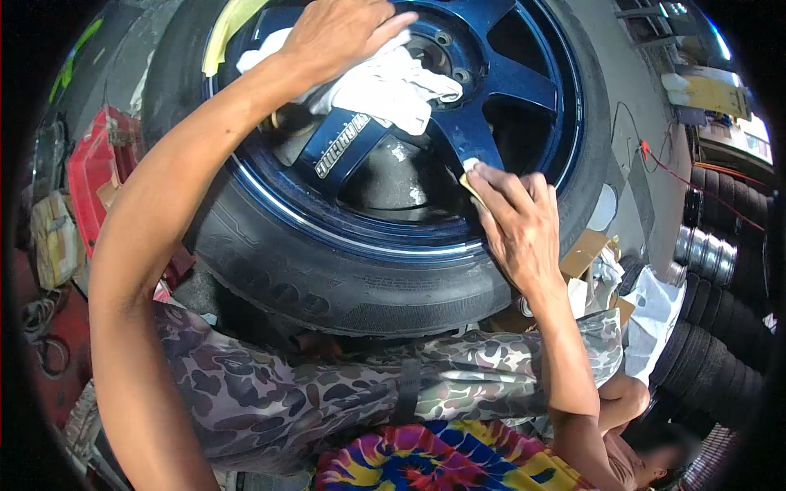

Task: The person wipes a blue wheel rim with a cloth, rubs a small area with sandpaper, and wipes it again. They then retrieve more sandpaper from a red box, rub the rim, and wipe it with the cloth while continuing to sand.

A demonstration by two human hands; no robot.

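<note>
A dark blue spoked wheel rim [471, 135] with a black tire [344, 282] fills the upper middle of the view, its face turned toward me. White raised lettering marks one spoke. My left hand [340, 37] is closed over a crumpled white cloth [381, 86] lying across the hub and spokes. At the lower right spoke, my right hand [520, 225] pinches a small pale-yellow and white piece [470, 178] against the blue surface, fingers bent. Much of that piece is hidden by the fingers. A yellow strip [225, 37] lies along the rim's upper left edge.
My camouflage-clad legs [286, 393] are under the tire's near side. A red case [94, 168] stands at left. To the right are an open cardboard box [583, 250], a white plastic bag [651, 315], stacked tires [704, 344] and a red cable [704, 192]. Another person [655, 458] is at lower right.
</note>
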